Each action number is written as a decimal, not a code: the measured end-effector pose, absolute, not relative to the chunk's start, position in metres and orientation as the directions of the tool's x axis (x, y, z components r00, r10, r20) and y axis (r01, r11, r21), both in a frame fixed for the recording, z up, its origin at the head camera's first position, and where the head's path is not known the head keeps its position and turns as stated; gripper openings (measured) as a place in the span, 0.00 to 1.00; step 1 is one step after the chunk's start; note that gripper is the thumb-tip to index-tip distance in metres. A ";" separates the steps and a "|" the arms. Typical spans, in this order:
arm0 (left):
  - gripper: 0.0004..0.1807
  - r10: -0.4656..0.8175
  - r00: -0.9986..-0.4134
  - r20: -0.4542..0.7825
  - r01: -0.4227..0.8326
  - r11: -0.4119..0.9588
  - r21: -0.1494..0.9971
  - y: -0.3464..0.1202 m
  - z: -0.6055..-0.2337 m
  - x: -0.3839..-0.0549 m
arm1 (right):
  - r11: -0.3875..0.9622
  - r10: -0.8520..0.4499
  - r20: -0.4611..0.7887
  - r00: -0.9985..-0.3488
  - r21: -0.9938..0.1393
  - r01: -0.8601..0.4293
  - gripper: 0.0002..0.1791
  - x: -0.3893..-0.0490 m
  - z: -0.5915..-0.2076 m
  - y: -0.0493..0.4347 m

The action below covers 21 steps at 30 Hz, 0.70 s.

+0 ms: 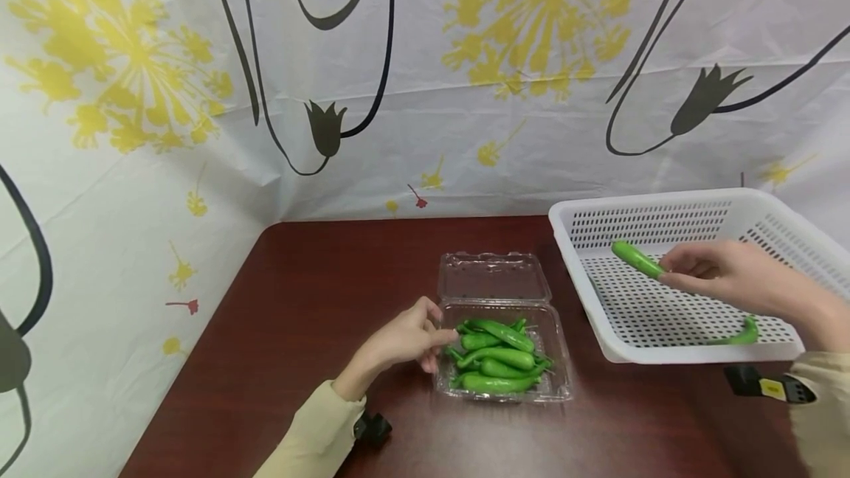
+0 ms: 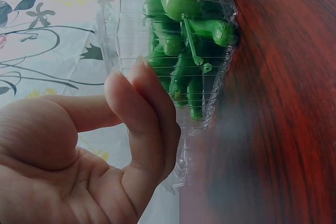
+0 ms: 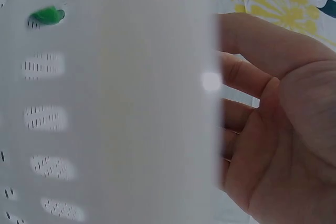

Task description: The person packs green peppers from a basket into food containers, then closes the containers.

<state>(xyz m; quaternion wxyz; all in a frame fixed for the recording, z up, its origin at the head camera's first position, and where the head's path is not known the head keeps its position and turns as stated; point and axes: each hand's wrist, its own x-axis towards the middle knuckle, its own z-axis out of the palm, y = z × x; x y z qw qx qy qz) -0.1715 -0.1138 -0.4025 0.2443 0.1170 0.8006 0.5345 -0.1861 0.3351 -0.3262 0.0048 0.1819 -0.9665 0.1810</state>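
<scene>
A clear plastic clamshell box (image 1: 561, 382) lies with its lid folded back, and several green peppers (image 1: 498, 358) are piled in it. At its left side my left hand (image 1: 408, 334) holds the rim, thumb over the edge and fingers along the outer wall. The left wrist view shows curled fingers (image 2: 139, 108) against the clear wall, with peppers (image 2: 178, 40) behind it. Above the white basket (image 1: 591, 308) my right hand (image 1: 730, 275) pinches one end of a green pepper (image 1: 634, 258). In the right wrist view the basket wall (image 3: 157, 98) hides that pepper and the fingertips.
Another green pepper (image 1: 744, 334) lies in the basket near its front wall. Both containers stand on a dark red wooden table (image 1: 345, 279). The box's open lid (image 1: 494, 277) points to the back. A patterned white cloth (image 1: 412, 131) hangs behind the table.
</scene>
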 end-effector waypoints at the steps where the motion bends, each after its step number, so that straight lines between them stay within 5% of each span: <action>1: 0.22 0.446 -0.854 -0.269 -0.077 0.401 0.913 -0.114 -0.402 -0.171 | 0.869 -0.348 0.070 -0.935 -0.351 -0.350 0.10 -0.186 -0.326 0.335; 21: 0.22 0.450 -0.853 -0.264 -0.080 0.388 0.918 -0.114 -0.404 -0.172 | 0.858 -0.375 0.154 -0.914 -0.315 -0.405 0.08 -0.181 -0.323 0.327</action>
